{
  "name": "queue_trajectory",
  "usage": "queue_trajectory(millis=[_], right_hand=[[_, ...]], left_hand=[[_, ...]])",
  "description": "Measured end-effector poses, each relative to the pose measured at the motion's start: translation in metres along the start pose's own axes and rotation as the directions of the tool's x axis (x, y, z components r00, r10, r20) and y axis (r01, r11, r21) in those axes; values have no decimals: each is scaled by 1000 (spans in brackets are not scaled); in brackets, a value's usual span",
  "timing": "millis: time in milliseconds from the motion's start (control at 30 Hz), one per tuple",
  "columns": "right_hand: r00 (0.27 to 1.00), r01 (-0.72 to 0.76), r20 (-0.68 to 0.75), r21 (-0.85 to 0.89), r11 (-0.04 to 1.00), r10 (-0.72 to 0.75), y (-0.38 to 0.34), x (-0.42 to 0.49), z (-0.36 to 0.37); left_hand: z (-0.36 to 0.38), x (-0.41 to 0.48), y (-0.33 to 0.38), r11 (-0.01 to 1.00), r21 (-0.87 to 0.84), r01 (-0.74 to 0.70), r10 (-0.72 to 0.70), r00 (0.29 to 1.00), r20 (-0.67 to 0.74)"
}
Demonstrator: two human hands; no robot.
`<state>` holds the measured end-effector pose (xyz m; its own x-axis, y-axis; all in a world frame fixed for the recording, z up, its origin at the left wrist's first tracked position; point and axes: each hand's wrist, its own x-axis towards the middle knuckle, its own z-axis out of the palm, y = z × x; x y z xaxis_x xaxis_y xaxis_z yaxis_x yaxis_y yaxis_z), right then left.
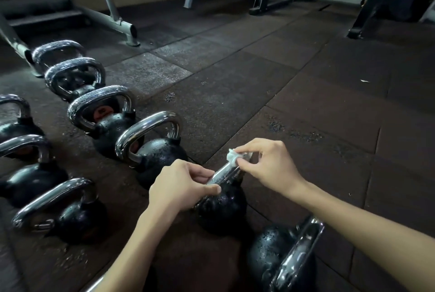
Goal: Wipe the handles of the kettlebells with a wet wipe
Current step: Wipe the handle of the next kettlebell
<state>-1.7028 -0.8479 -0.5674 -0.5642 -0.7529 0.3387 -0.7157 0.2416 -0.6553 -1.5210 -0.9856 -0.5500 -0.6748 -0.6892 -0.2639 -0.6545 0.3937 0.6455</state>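
Kettlebell (221,209): on the floor (259,79), between two others
Left hand (181,185): curled round the near end of its handle (223,174)
Right hand (266,164): pinches the white wipe (231,156) on the handle's far end

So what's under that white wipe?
The shiny handle of the kettlebell being cleaned. The right hand pinches the wipe against its far end, while the left hand holds the near end. The bit of handle right beneath the wipe is covered.
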Motion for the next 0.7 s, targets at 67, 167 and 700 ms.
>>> queue_trajectory(millis=[67, 167, 700], right_hand=[[1000, 7, 2, -5, 1000, -7, 2, -3, -1], [997, 74, 34, 3, 997, -74, -1, -19, 4], [997, -41, -51, 146, 988, 49, -1, -13, 1]], left_hand=[[-1, 1, 4, 998, 69, 8, -8, 1000, -2], [-7, 9, 13, 978, 209, -8, 7, 1000, 9], [5, 18, 20, 899, 414, -145, 159, 987, 2]])
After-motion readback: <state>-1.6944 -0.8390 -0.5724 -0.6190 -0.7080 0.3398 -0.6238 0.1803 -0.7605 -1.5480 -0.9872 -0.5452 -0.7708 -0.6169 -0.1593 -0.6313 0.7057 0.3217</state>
